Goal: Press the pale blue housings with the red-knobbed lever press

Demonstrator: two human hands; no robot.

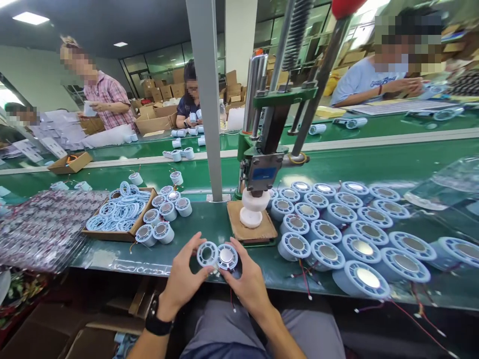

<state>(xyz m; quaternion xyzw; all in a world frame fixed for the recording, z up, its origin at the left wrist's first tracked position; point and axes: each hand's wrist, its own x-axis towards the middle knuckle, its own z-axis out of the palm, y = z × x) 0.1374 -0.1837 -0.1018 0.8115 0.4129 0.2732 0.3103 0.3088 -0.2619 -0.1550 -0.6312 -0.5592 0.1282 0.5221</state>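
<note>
Green bench's front edge (144, 270) runs near the left hand (185, 274), pinching a ring (214, 255), and right hand (246, 274), gripping a silver-centred unit (226, 255).

Assembly workshop, lever press (265, 167), cardboard boxes (166, 92)

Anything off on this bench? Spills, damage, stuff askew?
No spill or damage that I can see. Two untidy spots: loose wires hang past the bench edge at right, a possible snag; and rings heap above the box rim.
</note>
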